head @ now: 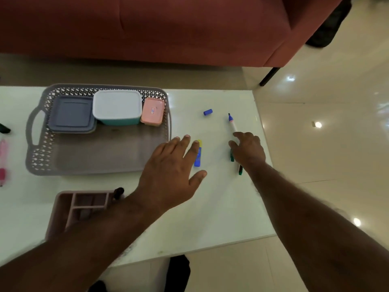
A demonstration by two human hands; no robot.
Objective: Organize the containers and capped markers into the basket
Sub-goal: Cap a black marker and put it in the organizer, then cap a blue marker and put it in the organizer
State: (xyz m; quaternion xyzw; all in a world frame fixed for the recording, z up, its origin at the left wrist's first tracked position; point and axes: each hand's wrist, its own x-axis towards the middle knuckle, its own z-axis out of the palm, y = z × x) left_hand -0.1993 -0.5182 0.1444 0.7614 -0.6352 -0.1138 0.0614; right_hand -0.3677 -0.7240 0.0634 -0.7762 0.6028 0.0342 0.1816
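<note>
Boxes in basket (42, 157) already, so I'm on markers: left hand (170, 173) spread, holding nothing, right hand (248, 150) fingers on uncapped blue marker (232, 122), grip unclear; next, fetch its cap (208, 112).

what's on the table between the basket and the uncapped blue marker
In the head view, the loose blue cap lies on bare table between the basket and the uncapped blue marker; nothing else shows on that stretch.

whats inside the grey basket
The grey basket holds three lidded containers along its far side: grey, white and teal, pink. Their lids hide any contents.
</note>
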